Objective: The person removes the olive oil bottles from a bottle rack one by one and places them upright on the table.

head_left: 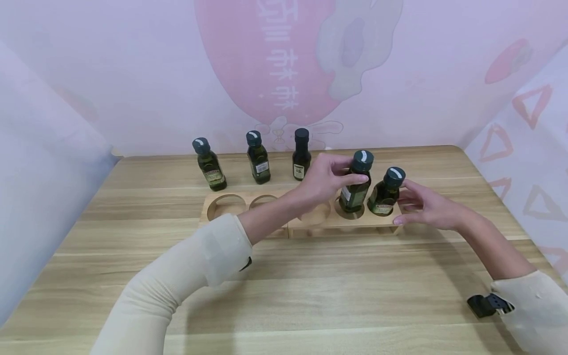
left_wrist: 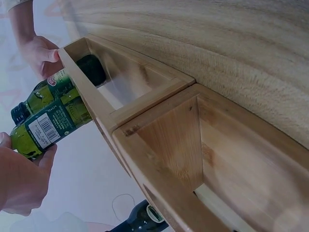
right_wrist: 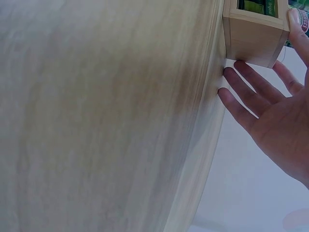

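A small green oil bottle (head_left: 355, 191) with a dark cap is pinched between the thumb and fingers of my left hand (head_left: 323, 178). Its base is in a round hole of the wooden rack (head_left: 341, 223); the left wrist view shows its barcode label (left_wrist: 43, 129). Just right of it, a second green oil bottle (head_left: 383, 197) stands in the end hole, its base reaching inside the rack. My right hand (head_left: 428, 206) is at the rack's right end, beside this bottle. In the right wrist view its fingers (right_wrist: 251, 94) are spread, with the thumb at the rack's corner.
Behind the rack stand two green bottles (head_left: 212, 167) (head_left: 259, 160) and a darker, slim-necked bottle (head_left: 301, 158). Left of the held bottle, the rack has vacant round holes, partly covered by the left forearm. A printed curtain (head_left: 155, 98) hangs along the back of the wooden table (head_left: 310, 296).
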`<state>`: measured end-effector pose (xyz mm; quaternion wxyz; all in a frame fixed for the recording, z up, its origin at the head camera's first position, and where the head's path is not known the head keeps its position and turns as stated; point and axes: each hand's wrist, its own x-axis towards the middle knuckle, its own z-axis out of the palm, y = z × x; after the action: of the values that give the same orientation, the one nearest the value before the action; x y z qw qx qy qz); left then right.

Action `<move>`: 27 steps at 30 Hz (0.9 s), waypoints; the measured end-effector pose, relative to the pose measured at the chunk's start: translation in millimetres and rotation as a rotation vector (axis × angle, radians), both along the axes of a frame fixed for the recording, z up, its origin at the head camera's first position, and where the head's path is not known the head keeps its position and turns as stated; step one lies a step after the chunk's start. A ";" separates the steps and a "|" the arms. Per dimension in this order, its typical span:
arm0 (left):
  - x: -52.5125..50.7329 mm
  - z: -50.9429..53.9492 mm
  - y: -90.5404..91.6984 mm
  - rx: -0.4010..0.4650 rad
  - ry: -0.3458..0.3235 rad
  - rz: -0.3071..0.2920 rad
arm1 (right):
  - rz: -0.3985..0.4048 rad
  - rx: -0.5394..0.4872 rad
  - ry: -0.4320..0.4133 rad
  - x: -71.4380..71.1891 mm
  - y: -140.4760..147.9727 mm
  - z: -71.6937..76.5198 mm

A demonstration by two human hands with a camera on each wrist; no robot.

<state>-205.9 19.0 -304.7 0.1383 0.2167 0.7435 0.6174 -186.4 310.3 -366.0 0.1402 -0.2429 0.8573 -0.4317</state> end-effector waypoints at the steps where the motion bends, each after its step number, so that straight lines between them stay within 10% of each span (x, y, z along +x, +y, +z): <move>1: -0.1 0.6 0.1 0.002 0.000 0.002 | 0.001 0.000 -0.001 0.1 -0.2 0.2; 27: -6.9 14.3 -3.2 0.045 0.042 0.086 | 0.008 0.001 0.016 -0.6 -0.2 -0.8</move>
<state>-212.8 15.7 -290.4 0.0910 0.2006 0.7407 0.6347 -187.0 310.1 -366.9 0.1350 -0.2499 0.8575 -0.4289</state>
